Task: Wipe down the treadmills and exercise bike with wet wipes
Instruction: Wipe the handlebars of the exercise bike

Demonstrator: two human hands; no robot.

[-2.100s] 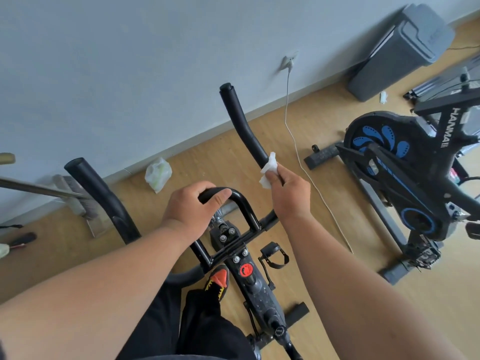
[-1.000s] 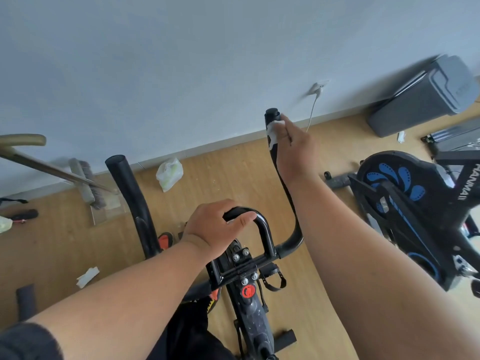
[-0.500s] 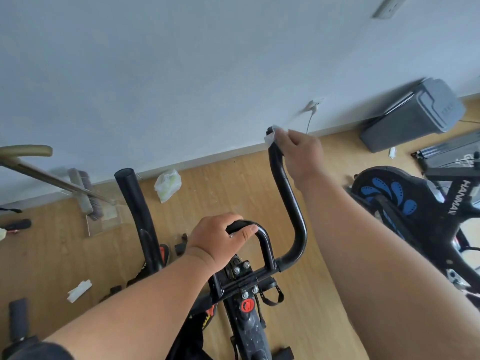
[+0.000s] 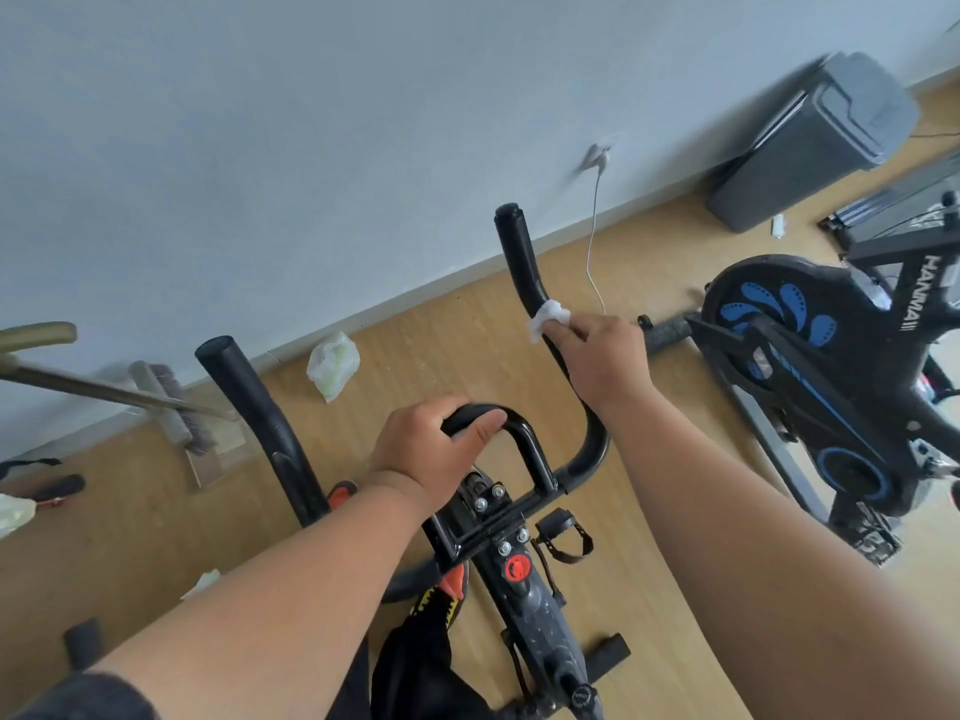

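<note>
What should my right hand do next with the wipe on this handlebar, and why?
Probably slide the wet wipe down toward the bend. The right hand pinches it midway along the right handlebar, the curve below looks unwiped, and the left hand steadies the centre loop.

A crumpled white wet wipe (image 4: 548,318) was pressed against the black exercise bike's (image 4: 524,553) right handlebar (image 4: 524,262), midway up.
</note>
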